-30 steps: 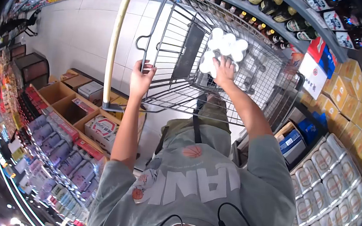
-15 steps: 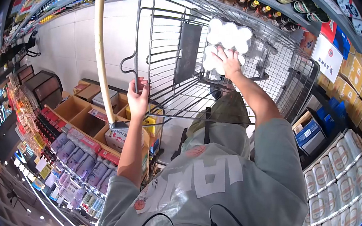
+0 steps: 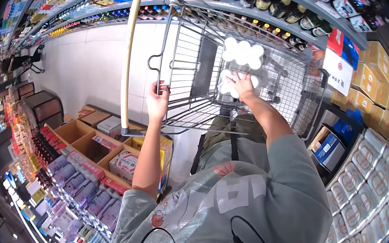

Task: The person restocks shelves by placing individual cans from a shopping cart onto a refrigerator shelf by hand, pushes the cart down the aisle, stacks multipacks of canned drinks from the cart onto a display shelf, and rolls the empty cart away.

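A wire shopping cart (image 3: 205,67) stands in front of me, its pale handle bar (image 3: 128,61) on the left. My left hand (image 3: 157,102) is closed around the dark metal rod at the cart's handle end. Inside the basket are two white packs of round-topped cylinders, washed out by glare, so their kind is unclear. My right hand (image 3: 243,87) lies with fingers spread on the nearer white pack (image 3: 226,87). Just beyond it sits the farther white pack (image 3: 243,53), apart from my fingers.
Shelves of bottles (image 3: 274,8) run along the far side, close to the cart. Yellow cartons (image 3: 376,80) and stacked can packs (image 3: 359,188) rise on the right. A wooden divided bin (image 3: 91,145) is at lower left. Pale tiled floor (image 3: 101,58) stretches leftward.
The view has shifted, showing more of the bottle shelves, and the cart's handle appears farther right. Both hands keep their places on the cart rod and the nearer pack.
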The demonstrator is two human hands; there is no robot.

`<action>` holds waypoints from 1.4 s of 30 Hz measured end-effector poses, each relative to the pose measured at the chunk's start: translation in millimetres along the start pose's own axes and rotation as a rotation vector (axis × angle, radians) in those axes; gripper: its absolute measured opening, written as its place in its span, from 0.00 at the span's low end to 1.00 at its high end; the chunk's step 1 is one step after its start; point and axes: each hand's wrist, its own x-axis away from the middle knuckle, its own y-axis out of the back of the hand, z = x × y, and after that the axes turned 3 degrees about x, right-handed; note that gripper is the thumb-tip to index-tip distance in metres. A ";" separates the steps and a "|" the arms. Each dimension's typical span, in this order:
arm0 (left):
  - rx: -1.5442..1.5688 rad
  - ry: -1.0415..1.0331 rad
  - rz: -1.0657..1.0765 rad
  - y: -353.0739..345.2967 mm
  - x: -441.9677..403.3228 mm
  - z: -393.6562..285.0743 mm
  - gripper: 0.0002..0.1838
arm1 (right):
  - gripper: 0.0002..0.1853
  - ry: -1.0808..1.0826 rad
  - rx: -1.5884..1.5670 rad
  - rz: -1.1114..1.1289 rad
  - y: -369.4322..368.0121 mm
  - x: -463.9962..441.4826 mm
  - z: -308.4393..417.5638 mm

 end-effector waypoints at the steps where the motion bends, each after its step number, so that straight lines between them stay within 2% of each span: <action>1: 0.003 -0.025 -0.008 -0.8 -0.3 -1.2 0.15 | 0.64 0.049 0.002 0.097 19.5 15.1 -4.4; 4: -0.084 -0.063 -0.079 -0.9 -7.3 9.0 0.18 | 0.72 0.090 0.056 0.133 29.6 48.9 -7.6; 7: -0.168 -0.102 -0.081 0.1 -17.8 16.4 0.20 | 0.69 0.119 -0.050 -0.003 42.9 101.3 -23.6; 9: -0.147 -0.137 -0.075 2.8 -10.2 3.8 0.23 | 0.67 0.050 -0.121 -0.018 57.2 130.2 -28.0; 10: -0.091 -0.224 -0.119 3.0 -3.9 -1.7 0.26 | 0.67 0.046 -0.141 -0.045 73.4 153.7 -32.5; 13: -0.123 -0.594 -0.303 7.2 35.3 -20.9 0.24 | 0.67 -0.040 -0.189 -0.036 132.7 222.1 -43.8; 15: 0.062 -0.684 -0.326 -8.7 73.8 -21.1 0.23 | 0.68 -0.131 -0.248 -0.011 165.7 261.7 -44.9; 16: 0.224 -0.615 -0.268 -24.7 104.1 -29.8 0.20 | 0.68 -0.152 -0.243 -0.026 178.3 281.4 -49.4; 17: 0.415 -0.492 -0.116 -44.7 133.2 -36.4 0.20 | 0.69 -0.176 -0.239 -0.035 190.4 305.4 -54.1; 18: 0.743 -0.340 0.077 -80.4 150.2 -18.4 0.19 | 0.69 -0.166 -0.226 -0.068 207.4 329.7 -58.1; 20: 1.038 0.494 0.540 -105.6 208.4 -49.2 0.22 | 0.68 -0.183 -0.233 -0.086 238.4 373.7 -64.3; 21: 1.228 0.937 0.883 -128.3 212.9 -37.4 0.32 | 0.68 -0.189 -0.242 -0.080 254.5 396.0 -65.9; 22: 1.362 1.363 1.025 -131.4 231.3 -64.4 0.35 | 0.68 -0.186 -0.229 -0.091 274.6 421.9 -65.2; 23: 1.323 1.372 1.078 -141.7 245.9 -80.6 0.35 | 0.67 -0.179 -0.216 -0.104 290.4 445.5 -64.1; 25: 1.440 1.111 1.413 -161.8 268.2 -113.6 0.40 | 0.65 -0.229 -0.154 -0.132 303.9 489.4 -61.7; 26: 1.415 1.115 1.448 -167.0 277.6 -130.8 0.40 | 0.64 -0.245 -0.086 -0.171 311.5 513.3 -55.6; 28: 1.386 0.863 1.673 -170.4 296.5 -175.3 0.45 | 0.60 -0.306 0.011 -0.184 340.0 558.1 -41.7; 31: 1.353 0.855 1.689 -185.0 329.0 -236.7 0.45 | 0.58 -0.410 0.084 -0.288 344.1 619.0 -54.4; 33: 1.366 0.815 1.792 -207.0 348.2 -277.6 0.42 | 0.59 -0.483 0.179 -0.399 335.4 658.8 -68.9; 35: 1.308 0.753 1.875 -235.0 371.1 -315.4 0.42 | 0.61 -0.599 0.178 -0.395 335.0 699.0 -79.5; 37: 1.223 0.556 1.820 -275.4 399.6 -349.0 0.47 | 0.63 -0.702 0.211 -0.455 318.1 734.5 -97.5; 39: 1.319 0.339 1.789 -311.7 435.0 -374.7 0.48 | 0.63 -0.833 0.260 -0.475 301.1 766.4 -117.2; 40: 1.336 0.221 1.770 -329.3 456.1 -386.1 0.50 | 0.62 -0.837 0.308 -0.561 293.6 780.8 -124.1; 41: 1.405 0.254 1.763 -355.8 469.3 -390.5 0.43 | 0.54 -0.699 0.083 -0.575 294.8 806.5 -140.8; 42: 1.468 0.185 1.702 -380.9 484.8 -393.7 0.37 | 0.52 -0.739 0.057 -0.576 291.6 820.1 -147.1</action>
